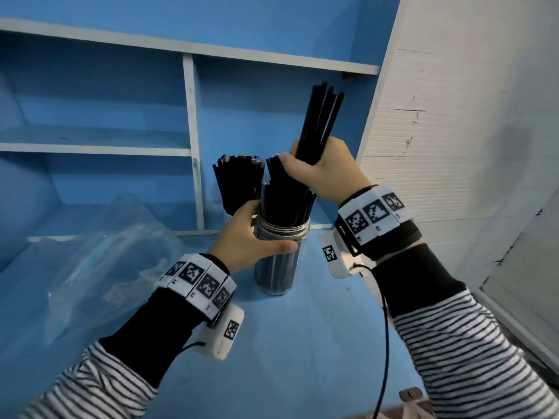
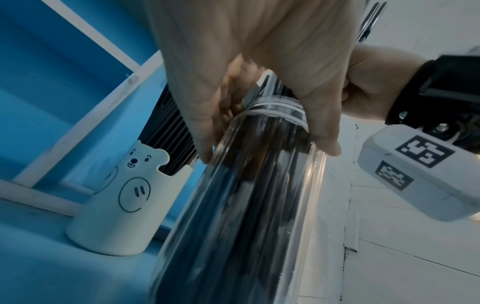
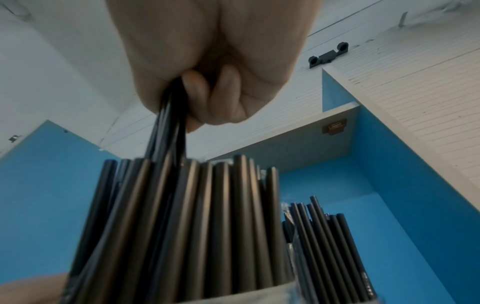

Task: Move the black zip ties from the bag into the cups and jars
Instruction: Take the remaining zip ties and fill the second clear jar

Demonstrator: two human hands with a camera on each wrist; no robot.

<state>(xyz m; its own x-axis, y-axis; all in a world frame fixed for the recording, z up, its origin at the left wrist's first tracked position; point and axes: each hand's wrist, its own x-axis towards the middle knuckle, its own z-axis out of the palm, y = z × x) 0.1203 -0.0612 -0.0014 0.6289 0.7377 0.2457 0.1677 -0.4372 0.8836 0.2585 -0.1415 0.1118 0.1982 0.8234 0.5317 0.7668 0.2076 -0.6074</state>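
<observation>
A person's left hand [image 1: 252,237] wraps thumb and fingers around the threaded neck of a clear, smooth-walled plastic jar [image 1: 279,264] standing on a matte blue table [image 1: 302,343], while the right hand [image 1: 325,173], its grip curled tight, holds a bundle of black zip ties [image 1: 320,122] upright above the jar's mouth. Slim, stiff black ties already crowd the jar, fanning past its rim and touching the right hand's underside. Just behind it, at the foot of the blue shelf unit [image 1: 190,131], a white bear-shaped cup [image 2: 122,205] with a drawn face holds another dense bunch. A crumpled, glossy transparent bag [image 1: 99,261] lies to the left, well apart from the jar. A ribbed white wall panel [image 1: 453,131] closes the right side; open tabletop lies in front.
</observation>
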